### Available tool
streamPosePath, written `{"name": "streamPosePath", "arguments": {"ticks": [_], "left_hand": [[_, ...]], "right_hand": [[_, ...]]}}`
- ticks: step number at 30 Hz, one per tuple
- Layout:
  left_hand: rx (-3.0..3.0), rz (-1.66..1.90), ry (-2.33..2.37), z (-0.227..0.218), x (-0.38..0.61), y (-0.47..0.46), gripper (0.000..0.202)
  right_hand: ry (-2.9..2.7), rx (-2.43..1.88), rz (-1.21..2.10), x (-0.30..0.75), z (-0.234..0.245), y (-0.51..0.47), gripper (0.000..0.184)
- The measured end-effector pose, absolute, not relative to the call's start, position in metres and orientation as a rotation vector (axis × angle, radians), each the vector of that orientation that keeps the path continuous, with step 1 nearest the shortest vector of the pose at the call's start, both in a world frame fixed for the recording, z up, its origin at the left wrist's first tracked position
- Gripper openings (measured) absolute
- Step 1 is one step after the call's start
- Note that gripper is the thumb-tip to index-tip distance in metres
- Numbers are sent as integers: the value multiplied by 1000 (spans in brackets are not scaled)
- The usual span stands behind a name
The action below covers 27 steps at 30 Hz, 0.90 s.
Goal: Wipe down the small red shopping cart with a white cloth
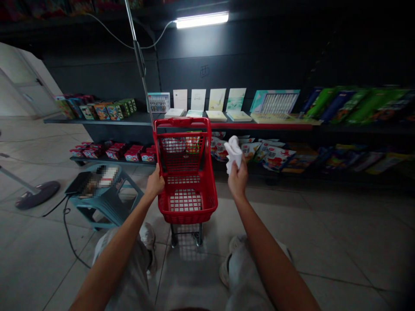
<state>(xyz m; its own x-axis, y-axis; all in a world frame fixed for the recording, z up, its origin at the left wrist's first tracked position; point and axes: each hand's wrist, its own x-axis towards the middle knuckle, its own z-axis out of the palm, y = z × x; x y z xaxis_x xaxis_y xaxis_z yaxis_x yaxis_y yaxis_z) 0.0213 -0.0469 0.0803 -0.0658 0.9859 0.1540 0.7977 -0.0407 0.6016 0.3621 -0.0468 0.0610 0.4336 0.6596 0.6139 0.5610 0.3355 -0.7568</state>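
Note:
A small red shopping cart [187,172] stands on the tiled floor right in front of me, between my knees. My left hand [154,183] is closed on the cart's left rim. My right hand [237,179] is raised just right of the cart and grips a crumpled white cloth [233,152]. The basket's bottom looks bare; colourful items show through its far mesh wall.
Dark shelves [227,123] run along the back wall with boxed toys, cards and packets. A teal plastic stool [103,194] with a dark device on it stands at left. A cable [69,235] trails on the floor beside a round stand base [37,194]. A pole [140,60] rises behind the cart.

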Motion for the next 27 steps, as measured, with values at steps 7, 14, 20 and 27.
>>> {"name": "streamPosePath", "arguments": {"ticks": [7,14,20,27], "left_hand": [[1879,841,1940,83,21,-52,81],[1894,855,1931,77,18,-46,76],[1954,774,2050,82,21,-52,68],[2001,538,2227,93,32,-61,55]], "right_hand": [[-1886,-1510,373,326,50,-65,49],[-1952,-1559,272,325,61,-77,46],[-2008,-1503,194,322,64,-79,42],[-1958,-1613,152,322,87,-91,33]]}}
